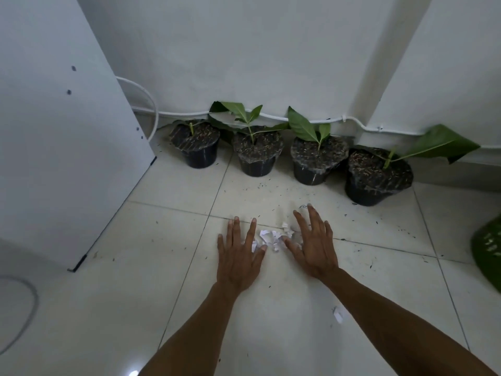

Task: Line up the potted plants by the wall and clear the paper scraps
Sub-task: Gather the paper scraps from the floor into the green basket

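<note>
**Potted plants in a row at the wall; scraps heaped between two flat hands**

Potted plants, four: first pot (199, 147), second pot (257, 154), third pot (315, 161), fourth pot (375, 177), left to right. All black, filled with dark soil, each with a green-leaved shoot. They stand in a loose row on the floor (135, 280) at the foot of the white wall (244, 50). The fourth sits a little nearer the camera than the others and looks tilted.

Paper scraps (271, 238): a small white heap on the floor, in front of the pots and apart from them. Left hand (240, 256) lies palm down, fingers spread, just left of the heap. Right hand (314, 242) the same on the right side. Inner fingers and thumbs touch the edges of the heap. Neither hand grips anything. One stray scrap (337, 314) lies nearer the camera, beside the right forearm.

Surface: pale glossy tiles with dark grout lines, sprinkled with dark soil specks, thickest in front of the pots.

Room: dim light. White cable (311, 121) runs along the base of the wall behind the leaves. White cabinet panel (54, 131) stands at left. Green object (488, 248) at the right edge, cut off, kind unclear.
</note>
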A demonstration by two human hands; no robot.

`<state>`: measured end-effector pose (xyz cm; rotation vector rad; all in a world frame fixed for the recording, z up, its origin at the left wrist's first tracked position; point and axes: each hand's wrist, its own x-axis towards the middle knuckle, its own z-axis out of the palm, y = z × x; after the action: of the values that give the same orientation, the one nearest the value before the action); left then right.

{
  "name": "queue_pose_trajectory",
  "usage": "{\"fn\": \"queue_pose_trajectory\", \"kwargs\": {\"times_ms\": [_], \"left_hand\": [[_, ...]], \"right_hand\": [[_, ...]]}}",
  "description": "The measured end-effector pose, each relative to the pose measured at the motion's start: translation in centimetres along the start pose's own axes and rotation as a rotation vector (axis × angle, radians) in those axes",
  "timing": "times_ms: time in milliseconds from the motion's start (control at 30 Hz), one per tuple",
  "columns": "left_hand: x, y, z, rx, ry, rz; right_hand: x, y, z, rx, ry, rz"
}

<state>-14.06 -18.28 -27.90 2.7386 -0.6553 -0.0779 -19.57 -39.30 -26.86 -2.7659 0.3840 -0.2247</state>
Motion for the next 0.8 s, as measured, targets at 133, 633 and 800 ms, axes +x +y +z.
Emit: {"fn": "queue_pose_trajectory", "kwargs": {"times_ms": [133, 633, 800], "left_hand": [[1.5, -0.1, 0.7, -0.004, -0.033, 0.252], [-3.1, -2.6, -0.4, -0.083, 0.123, 0.296], [-4.9, -4.4, -1.3, 0.044, 0.103, 0.245]], "right_hand": [[3.0, 0.9, -0.2, -0.001, -0.085, 0.041], [-9.0, 3.2, -3.1, -0.003, -0.042, -0.284], [-13.0, 5.5, -4.6, -0.168, -0.095, -0.174]]}}
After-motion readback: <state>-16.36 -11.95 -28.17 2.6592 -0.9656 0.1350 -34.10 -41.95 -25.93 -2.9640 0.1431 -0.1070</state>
